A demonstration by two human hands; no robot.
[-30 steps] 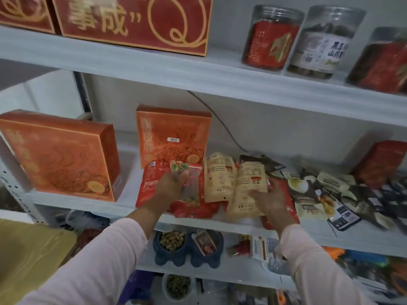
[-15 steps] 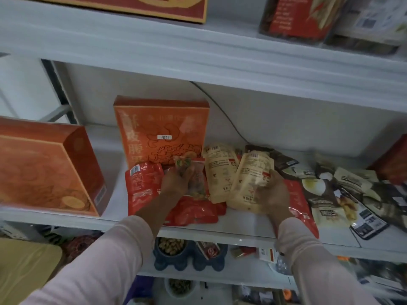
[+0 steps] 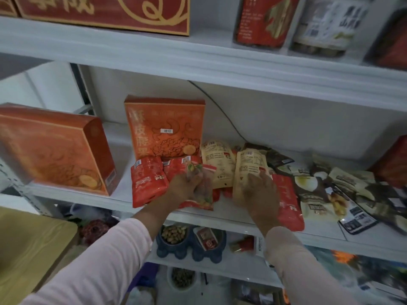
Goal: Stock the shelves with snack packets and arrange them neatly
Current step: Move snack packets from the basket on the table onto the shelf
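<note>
Snack packets lie on the middle white shelf [image 3: 220, 214]. My left hand [image 3: 182, 186] grips a red packet with a clear window [image 3: 204, 190], lying over other red packets [image 3: 147, 181]. My right hand [image 3: 259, 190] holds the lower part of a beige packet [image 3: 248, 168]; a second beige packet [image 3: 217, 159] lies just left of it. Another red packet [image 3: 288, 201] lies under my right wrist. Dark and cream packets [image 3: 315, 190] are spread in a loose heap to the right.
Two orange boxes stand on the same shelf: one at the back [image 3: 165, 126], one at the left [image 3: 52, 148]. A red box [image 3: 392, 161] is at the far right. Jars [image 3: 264, 20] and a red box [image 3: 105, 12] fill the shelf above. Blue bowls [image 3: 189, 241] sit below.
The camera tilted slightly back up. Both hands stay on the same packets, shifting them a little on the shelf; the red packets now lie flatter in a row.
</note>
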